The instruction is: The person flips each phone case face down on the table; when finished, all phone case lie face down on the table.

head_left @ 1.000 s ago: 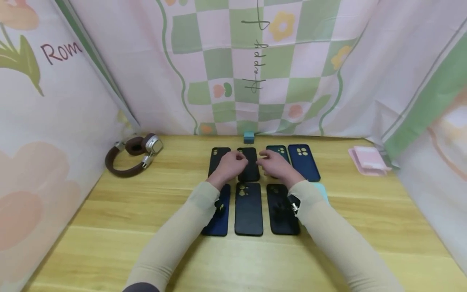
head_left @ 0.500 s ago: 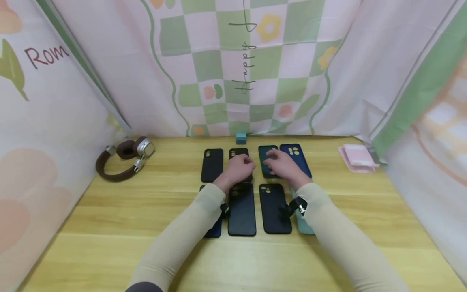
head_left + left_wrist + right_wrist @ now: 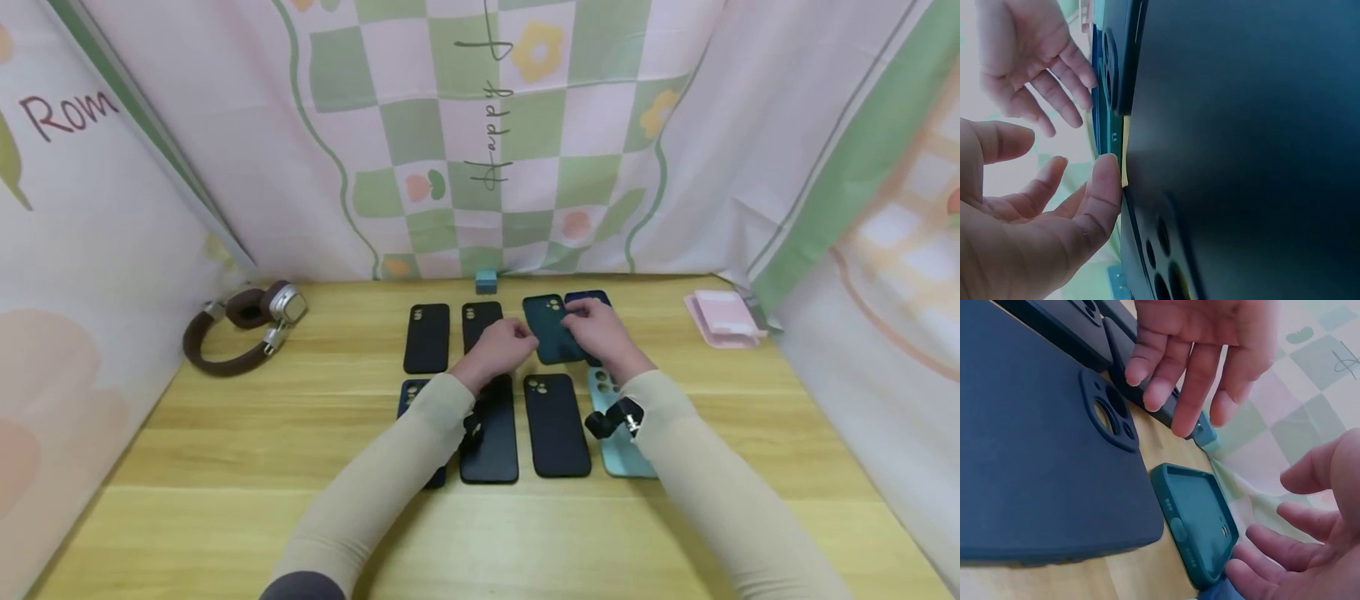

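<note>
Phone cases lie in two rows. Behind are a black case (image 3: 427,342), another black case (image 3: 477,323), a dark green case (image 3: 550,340) and a navy case (image 3: 585,296). In front are a navy case (image 3: 406,406), a large black case (image 3: 491,454), a smaller black case (image 3: 557,433) and a light teal case (image 3: 626,457). My left hand (image 3: 501,346) hovers over the second back case, its fingers loosely bent and holding nothing. Over the back navy case is my right hand (image 3: 603,333), also holding nothing, fingertips beside the green case (image 3: 1200,519).
Brown headphones (image 3: 225,367) lie at the back left. A small blue block (image 3: 486,282) sits against the rear curtain (image 3: 480,200), and a pink square item (image 3: 722,318) at the back right. Curtains also stand at both sides of the wooden table (image 3: 525,542).
Both hands have shifted right over the back row: the left uncovers the first black case, the right uncovers the green one. The head view has turned slightly right. No case has visibly moved.
</note>
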Motion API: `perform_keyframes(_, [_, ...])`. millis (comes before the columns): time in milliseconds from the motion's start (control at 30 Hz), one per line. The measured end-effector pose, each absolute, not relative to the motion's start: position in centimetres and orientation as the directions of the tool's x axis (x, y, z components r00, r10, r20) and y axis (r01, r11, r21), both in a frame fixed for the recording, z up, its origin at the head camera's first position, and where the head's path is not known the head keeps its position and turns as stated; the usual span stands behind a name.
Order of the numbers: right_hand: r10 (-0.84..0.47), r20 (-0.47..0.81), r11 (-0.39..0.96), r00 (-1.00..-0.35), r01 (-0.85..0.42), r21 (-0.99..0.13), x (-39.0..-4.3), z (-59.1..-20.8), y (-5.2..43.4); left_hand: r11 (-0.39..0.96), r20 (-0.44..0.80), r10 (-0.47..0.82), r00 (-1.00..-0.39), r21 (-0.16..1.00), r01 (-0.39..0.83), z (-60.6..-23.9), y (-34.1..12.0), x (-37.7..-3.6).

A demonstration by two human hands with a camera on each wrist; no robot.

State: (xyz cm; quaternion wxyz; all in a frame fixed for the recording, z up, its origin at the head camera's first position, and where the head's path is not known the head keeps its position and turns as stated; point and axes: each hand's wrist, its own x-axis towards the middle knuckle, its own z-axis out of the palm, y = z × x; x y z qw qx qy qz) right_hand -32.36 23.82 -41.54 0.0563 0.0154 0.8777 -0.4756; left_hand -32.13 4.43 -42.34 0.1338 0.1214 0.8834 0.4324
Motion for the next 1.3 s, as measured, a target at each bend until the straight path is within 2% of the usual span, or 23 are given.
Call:
perform_keyframes(233, [-0.009, -0.128, 0.531, -0.992, 0.103, -0.841, -32.2, -41.2, 23.8, 0.585, -0.175, 0.372, -0.912, 0.807, 0.084, -42.2, 5.1, -31.7])
perform_keyframes(500, [-0.026, -0.151, 0.575, -0.988, 0.109, -0.811, -31.9, -41.2, 23.6, 0.587, -0.201, 0.399, -0.895, 0.805, 0.081, -42.2, 5.1, -31.3])
perform_keyframes(800, [-0.033, -0.165, 0.519, -0.986, 0.124, -0.846, -31.9, -41.2, 23.1, 0.559, -0.210, 0.430, -0.878, 0.826, 0.077, -42.3, 4.6, -31.4])
perform_keyframes(1033, [-0.038, -0.167, 0.511, -0.985, 0.124, -0.850, -32.0, -41.9, 24.4, 0.573, -0.194, 0.428, -0.883, 0.813, 0.099, -42.5, 4.6, -31.5])
perform_keyframes(1300, [0.041, -0.151, 0.529, -0.988, 0.149, -0.835, -32.5, -42.3, 26.7, 0.570, -0.201, 0.438, -0.876, 0.816, 0.098, -42.4, 4.6, -31.4])
